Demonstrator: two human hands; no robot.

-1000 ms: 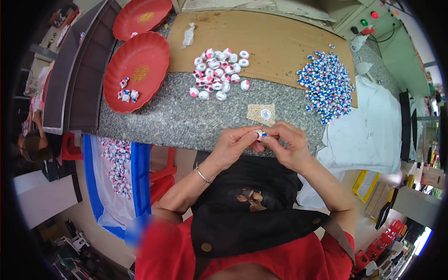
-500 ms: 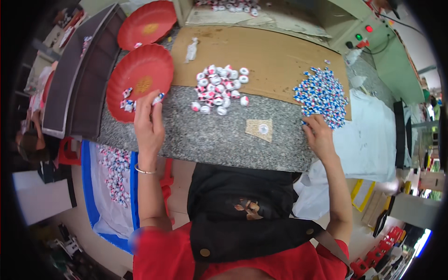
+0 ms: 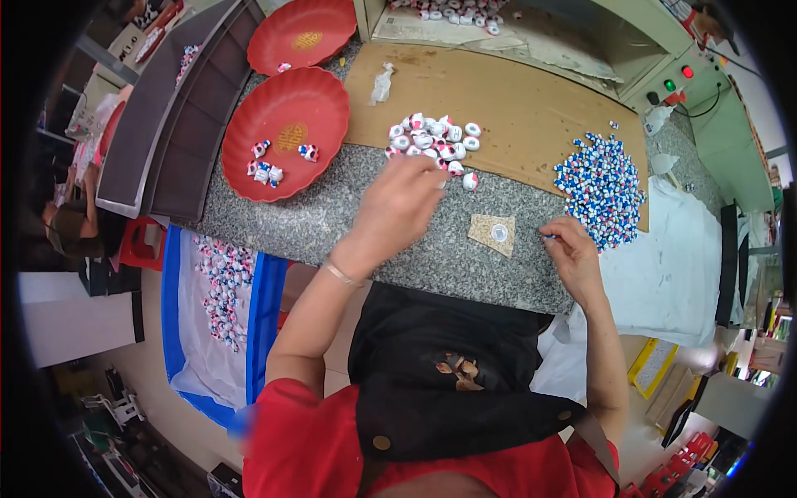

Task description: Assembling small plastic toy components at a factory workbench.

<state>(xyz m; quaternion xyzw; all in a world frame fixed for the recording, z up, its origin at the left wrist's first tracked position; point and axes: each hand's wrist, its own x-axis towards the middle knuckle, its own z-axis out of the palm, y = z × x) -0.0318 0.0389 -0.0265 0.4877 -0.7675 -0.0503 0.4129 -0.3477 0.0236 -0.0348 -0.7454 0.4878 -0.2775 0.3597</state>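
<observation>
My left hand [image 3: 397, 207] reaches over a pile of small white-and-pink round pieces [image 3: 425, 141], like figurine heads. Its fingertips are at the near edge of that pile, blurred and partly hidden by the hand, so their grip does not show. At the right, my right hand [image 3: 573, 253] is closed in a pinch on a small blue piece [image 3: 549, 236], just off the near left edge of a heap of small blue-and-white pieces [image 3: 604, 187]. On the left, a red scalloped plate [image 3: 328, 108] bears several small assembled figurines [image 3: 266, 173].
A tan patch [image 3: 481, 228] with a clear round disc lies between my hands. Behind are cardboard [image 3: 515, 100] and a second red plate [image 3: 332, 29]. Dark bins [image 3: 195, 149] stand at far left, with a blue-rimmed tub [image 3: 264, 332] of figurines below. White sheeting [image 3: 677, 266] lies at right.
My left hand has left the red plate and moved right to the white-and-pink pile; the figurine it held now lies on the plate. My right hand has drawn slightly away from the blue heap.
</observation>
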